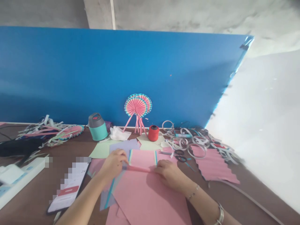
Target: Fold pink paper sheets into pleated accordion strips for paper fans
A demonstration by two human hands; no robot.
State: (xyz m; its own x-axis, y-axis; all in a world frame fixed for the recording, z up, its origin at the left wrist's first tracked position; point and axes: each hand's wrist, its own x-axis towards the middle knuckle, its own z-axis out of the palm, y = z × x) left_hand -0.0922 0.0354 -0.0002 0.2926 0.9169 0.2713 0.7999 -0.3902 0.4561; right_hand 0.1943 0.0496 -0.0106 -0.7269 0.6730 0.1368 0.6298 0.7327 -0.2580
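Note:
A pink paper piece (142, 158) with blue and pale-yellow side edges lies in front of me, its near edge raised in a fold. My left hand (115, 163) pinches the left end of this fold with curled fingers. At the right end, my right hand (170, 175) has its fingers closed on the same fold. Larger pink sheets (154, 197) lie under both hands. Beyond the right hand are black-handled scissors (181, 158), partly covered by paper strips. Bluish and lilac paper (125, 144) sticks out beside the left hand.
Pleated round paper fans (136, 106) lean against the blue partition (140, 62). A teal container (97, 128), red thread spool (153, 133) and white tissue (120, 133) stand nearby. Curled paper strips (199, 147) and pleated pink paper (217, 165) lie right; a phone (70, 187) and power strip (23, 181) left.

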